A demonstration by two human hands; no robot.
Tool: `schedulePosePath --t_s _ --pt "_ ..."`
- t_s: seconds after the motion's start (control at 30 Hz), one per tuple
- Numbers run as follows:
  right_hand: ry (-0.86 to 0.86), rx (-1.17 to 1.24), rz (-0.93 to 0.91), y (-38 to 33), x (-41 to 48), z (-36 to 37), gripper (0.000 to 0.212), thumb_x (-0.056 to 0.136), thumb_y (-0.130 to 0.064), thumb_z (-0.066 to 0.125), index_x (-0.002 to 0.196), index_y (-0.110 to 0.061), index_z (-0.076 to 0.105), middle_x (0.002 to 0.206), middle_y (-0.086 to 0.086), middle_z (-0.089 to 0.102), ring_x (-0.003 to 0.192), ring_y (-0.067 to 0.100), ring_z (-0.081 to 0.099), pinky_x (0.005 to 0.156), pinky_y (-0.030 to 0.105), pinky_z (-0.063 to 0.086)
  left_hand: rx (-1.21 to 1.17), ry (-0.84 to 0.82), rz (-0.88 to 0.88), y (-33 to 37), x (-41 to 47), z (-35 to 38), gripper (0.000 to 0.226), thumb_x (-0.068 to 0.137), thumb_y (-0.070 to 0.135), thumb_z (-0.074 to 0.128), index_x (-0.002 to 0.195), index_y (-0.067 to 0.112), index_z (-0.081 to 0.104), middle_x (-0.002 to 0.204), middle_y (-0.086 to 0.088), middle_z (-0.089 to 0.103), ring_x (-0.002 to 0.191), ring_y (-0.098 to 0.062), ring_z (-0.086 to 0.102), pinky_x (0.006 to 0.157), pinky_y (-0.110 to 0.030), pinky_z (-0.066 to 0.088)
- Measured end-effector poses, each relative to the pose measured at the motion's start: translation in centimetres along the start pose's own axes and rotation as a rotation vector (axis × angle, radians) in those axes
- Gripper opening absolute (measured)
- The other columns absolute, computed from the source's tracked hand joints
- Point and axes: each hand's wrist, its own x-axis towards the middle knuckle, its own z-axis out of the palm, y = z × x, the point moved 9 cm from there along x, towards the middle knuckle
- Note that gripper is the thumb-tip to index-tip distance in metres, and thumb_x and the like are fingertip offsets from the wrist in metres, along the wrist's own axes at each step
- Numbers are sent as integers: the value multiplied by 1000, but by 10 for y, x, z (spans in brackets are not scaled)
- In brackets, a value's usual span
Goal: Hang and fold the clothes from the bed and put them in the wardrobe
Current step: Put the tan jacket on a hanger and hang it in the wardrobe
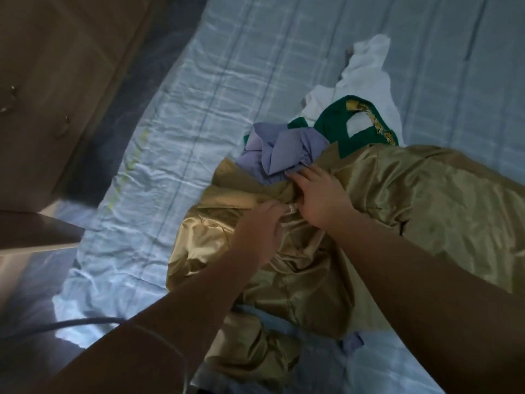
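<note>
A shiny gold satin garment (pixel 412 194) lies crumpled across the bed (pixel 199 95). My left hand (pixel 260 231) pinches a fold of it near a small white piece at its middle. My right hand (pixel 318 194) grips the bunched gold cloth right beside that, fingers curled into the fabric. A lavender shirt (pixel 281 155) lies crumpled just beyond my hands. Behind it are a green garment (pixel 338 126) with gold embroidery and a white garment (pixel 366 66).
The bed has a pale blue checked sheet. A brown wooden wardrobe (pixel 56 81) with small metal knobs stands at the left, a dark gap of floor between it and the bed. A thin cable (pixel 85 322) runs across the lower left.
</note>
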Motion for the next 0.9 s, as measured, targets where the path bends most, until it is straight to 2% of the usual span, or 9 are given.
schedulePosePath --t_s 0.07,0.17,0.2,0.27,0.37,0.6,0.77,0.83,0.9 --pt "-34 -87 52 10 3 9 61 88 -34 51 147 -23 39 143 7 48 128 32 44 101 43 39 132 28 -25 -10 12 -6 46 82 22 46 126 12 59 124 -10 58 112 -32 55 94 -44 48" --pt "-29 -155 120 14 1 12 52 88 -35 54 138 -22 45 132 7 52 121 32 46 95 43 39 326 -94 -120 -29 30 3 61 86 28 54 144 14 42 147 -11 44 140 -33 35 110 -52 34" --pt "-34 -153 148 14 1 12 47 88 -33 54 132 -20 47 129 8 53 119 32 46 93 42 40 329 -153 -137 -34 33 9 64 89 31 55 148 14 37 151 -10 42 143 -32 31 113 -53 31" --pt "-70 -139 201 16 -1 15 39 89 -30 53 126 -18 49 125 8 54 118 32 46 91 42 41 278 -273 -188 -44 38 24 62 94 39 55 149 16 36 145 -9 49 136 -31 41 109 -47 33" --pt "-111 -115 237 17 -5 17 31 91 -25 49 121 -17 50 121 8 56 117 32 47 88 41 42 335 -411 -212 -48 42 39 50 96 48 50 137 21 47 133 -6 55 123 -31 51 101 -44 36" --pt "-144 -60 286 23 -18 12 24 91 -26 50 114 -19 55 112 7 57 112 29 49 81 41 45 147 -438 -215 -42 41 43 50 95 46 54 141 29 48 131 -6 60 120 -30 56 98 -42 46" --pt "55 20 233 17 -49 -24 20 90 -22 50 109 -18 57 108 7 52 106 30 46 70 37 39 -65 -493 -223 -18 32 35 27 96 42 56 116 25 63 108 -2 68 100 -26 62 86 -40 51" --pt "96 57 240 15 -65 -36 21 90 -22 50 109 -18 58 107 7 52 105 30 45 69 36 37 -93 -510 -210 -7 26 32 30 94 42 58 118 25 63 109 -2 68 100 -24 62 89 -42 52" --pt "48 47 255 16 -76 -33 22 89 -24 49 108 -18 58 106 6 54 106 30 46 71 37 39 -91 -498 -193 -1 24 28 39 90 42 64 122 20 59 115 -5 66 104 -25 62 90 -42 51"
